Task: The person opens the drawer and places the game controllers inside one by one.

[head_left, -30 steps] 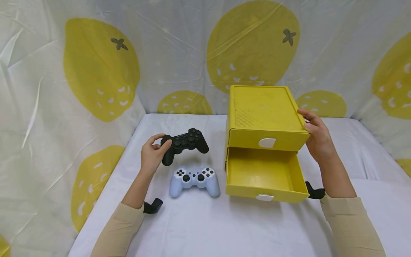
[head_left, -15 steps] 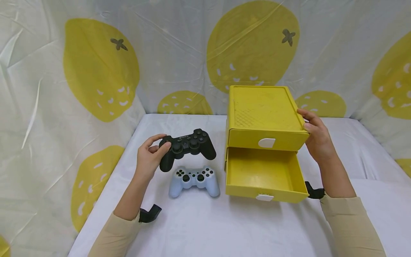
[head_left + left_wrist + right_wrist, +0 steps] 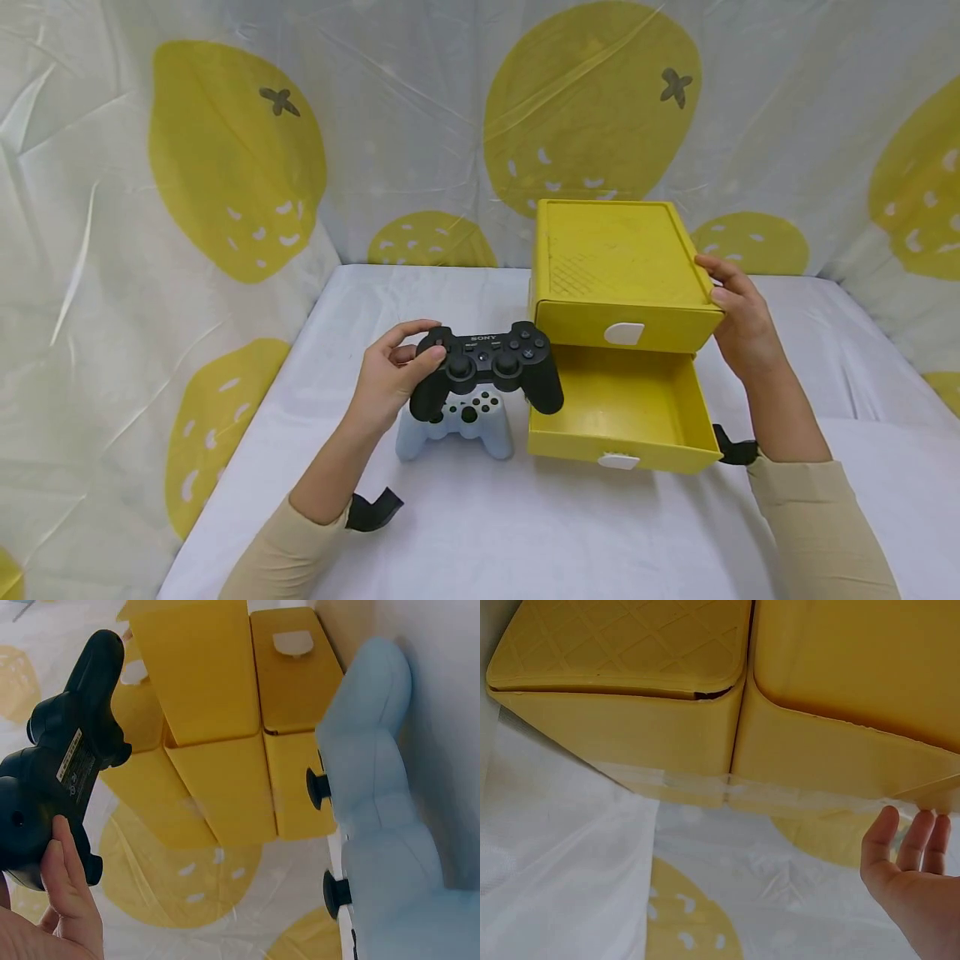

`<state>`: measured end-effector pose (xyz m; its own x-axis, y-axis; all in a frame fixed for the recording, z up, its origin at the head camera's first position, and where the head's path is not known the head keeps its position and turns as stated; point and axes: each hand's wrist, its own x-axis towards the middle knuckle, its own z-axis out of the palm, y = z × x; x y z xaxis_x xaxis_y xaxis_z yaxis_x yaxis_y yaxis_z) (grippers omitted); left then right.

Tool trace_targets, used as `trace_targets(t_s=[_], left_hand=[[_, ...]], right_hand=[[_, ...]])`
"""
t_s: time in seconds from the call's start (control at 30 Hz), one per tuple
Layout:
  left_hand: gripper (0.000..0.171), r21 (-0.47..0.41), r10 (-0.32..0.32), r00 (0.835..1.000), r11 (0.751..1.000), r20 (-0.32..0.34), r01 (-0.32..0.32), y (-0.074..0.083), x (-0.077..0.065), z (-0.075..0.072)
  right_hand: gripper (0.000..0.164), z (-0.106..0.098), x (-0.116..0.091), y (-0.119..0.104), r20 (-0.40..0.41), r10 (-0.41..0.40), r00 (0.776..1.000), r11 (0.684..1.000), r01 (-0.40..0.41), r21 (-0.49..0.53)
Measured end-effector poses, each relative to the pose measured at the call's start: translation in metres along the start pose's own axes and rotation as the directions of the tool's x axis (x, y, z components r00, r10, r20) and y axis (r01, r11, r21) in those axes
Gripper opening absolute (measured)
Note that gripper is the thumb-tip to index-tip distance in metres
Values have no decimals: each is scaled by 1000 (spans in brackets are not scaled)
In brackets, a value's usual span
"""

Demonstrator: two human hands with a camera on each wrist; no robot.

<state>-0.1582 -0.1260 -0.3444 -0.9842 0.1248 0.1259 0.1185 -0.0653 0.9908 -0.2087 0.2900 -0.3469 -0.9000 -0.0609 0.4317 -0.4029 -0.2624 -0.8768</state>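
While pale curtains printed with oversized yellow lemons enclose a boxy yellow plastic drawer unit, a lightly creased white cloth spreads beneath it. Left of the unit, a person's left hand pinches one end of a black plastic game controller, raised above a pale blue plastic controller, its free grip overlapping the pulled-out lower drawer. At the unit's right, the right hand, fingers loosely bent, touches the upper edge.
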Motion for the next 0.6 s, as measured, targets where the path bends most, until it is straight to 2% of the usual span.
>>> trace_targets(t_s=[0.2, 0.43, 0.6], left_hand=[[42, -34, -25, 997, 999, 67, 27, -1, 0, 19], [48, 10, -19, 990, 1000, 141, 18, -3, 3, 35], [51, -1, -22, 983, 1000, 183, 22, -5, 4, 45]], right_hand=[[37, 0, 0, 0, -2, 0, 1000, 1000, 0, -1], [37, 0, 0, 0, 4, -7, 1000, 1000, 7, 0], [37, 0, 0, 0, 2, -1, 1000, 1000, 1, -7]])
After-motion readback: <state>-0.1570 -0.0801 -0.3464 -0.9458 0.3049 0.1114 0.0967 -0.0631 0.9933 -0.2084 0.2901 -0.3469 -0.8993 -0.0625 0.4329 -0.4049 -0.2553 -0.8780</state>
